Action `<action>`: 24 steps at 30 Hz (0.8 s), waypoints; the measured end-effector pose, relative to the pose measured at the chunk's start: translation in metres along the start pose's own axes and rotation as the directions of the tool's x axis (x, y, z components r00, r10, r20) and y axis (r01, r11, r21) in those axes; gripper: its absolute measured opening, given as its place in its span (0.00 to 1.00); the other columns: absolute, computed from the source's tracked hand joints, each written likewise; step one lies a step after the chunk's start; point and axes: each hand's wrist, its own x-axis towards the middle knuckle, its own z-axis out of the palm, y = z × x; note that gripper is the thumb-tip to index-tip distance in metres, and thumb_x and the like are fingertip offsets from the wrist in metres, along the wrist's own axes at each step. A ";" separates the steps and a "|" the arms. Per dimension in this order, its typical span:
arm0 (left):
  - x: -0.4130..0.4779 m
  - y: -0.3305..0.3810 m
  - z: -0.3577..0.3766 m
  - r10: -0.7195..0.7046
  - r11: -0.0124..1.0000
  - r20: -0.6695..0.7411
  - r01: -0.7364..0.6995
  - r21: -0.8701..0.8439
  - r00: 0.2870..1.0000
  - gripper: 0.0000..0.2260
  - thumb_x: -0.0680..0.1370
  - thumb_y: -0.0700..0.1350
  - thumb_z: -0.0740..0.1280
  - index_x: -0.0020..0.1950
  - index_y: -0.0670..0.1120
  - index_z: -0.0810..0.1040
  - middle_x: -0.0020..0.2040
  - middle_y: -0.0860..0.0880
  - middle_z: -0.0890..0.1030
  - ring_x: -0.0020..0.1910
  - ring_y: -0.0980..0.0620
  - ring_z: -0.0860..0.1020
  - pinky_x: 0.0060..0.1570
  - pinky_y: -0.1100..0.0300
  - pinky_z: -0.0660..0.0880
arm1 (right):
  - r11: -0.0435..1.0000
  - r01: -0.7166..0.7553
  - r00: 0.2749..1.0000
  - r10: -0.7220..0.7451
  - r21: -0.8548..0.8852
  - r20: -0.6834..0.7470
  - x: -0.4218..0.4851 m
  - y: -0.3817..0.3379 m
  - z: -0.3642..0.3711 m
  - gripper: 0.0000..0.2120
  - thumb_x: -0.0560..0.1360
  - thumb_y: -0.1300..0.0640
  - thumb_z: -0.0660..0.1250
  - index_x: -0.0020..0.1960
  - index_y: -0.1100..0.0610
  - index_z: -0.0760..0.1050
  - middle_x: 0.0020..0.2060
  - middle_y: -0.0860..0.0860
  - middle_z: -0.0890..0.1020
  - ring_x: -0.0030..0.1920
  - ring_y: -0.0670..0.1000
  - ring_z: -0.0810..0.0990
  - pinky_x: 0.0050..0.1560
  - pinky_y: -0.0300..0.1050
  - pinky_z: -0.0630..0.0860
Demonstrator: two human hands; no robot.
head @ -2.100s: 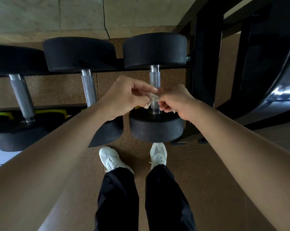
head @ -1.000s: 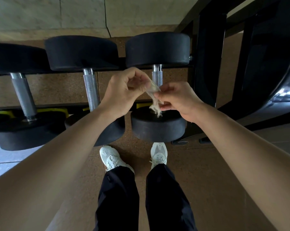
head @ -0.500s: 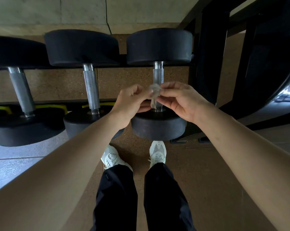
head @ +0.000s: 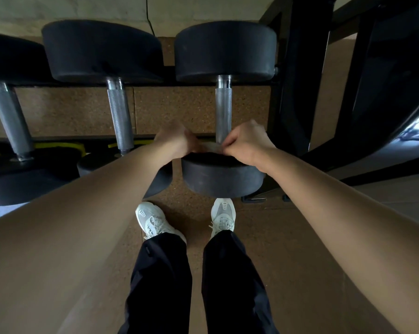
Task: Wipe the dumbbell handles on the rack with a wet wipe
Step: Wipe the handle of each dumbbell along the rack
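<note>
Steel dumbbell handles [head: 223, 109] number three; fingers of left hand [head: 177, 141] and right hand [head: 246, 143] pinch one wet wipe [head: 211, 147].

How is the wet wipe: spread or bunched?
Stretched, not bunched: the wet wipe spans between left hand and right hand, each pinching an end.

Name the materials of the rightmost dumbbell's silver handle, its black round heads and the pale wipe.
The silver cylindrical handle: metal, likely steel; fine knurled texture, dull sheen. The black round heads: matte, probably rubber-coated; no glare. The pale wipe: thin crumpled sheet, maybe nonwoven fabric; too small to confirm.
</note>
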 end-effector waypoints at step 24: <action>0.007 0.014 -0.006 0.247 0.943 -0.283 -0.297 -0.150 0.927 0.02 0.80 0.51 0.71 0.49 0.55 0.80 0.47 0.58 0.80 0.47 0.61 0.78 0.42 0.65 0.73 | 0.974 0.228 0.926 -0.216 0.003 -0.310 0.008 0.007 -0.014 0.09 0.77 0.67 0.69 0.44 0.55 0.82 0.40 0.43 0.81 0.42 0.40 0.80 0.47 0.35 0.78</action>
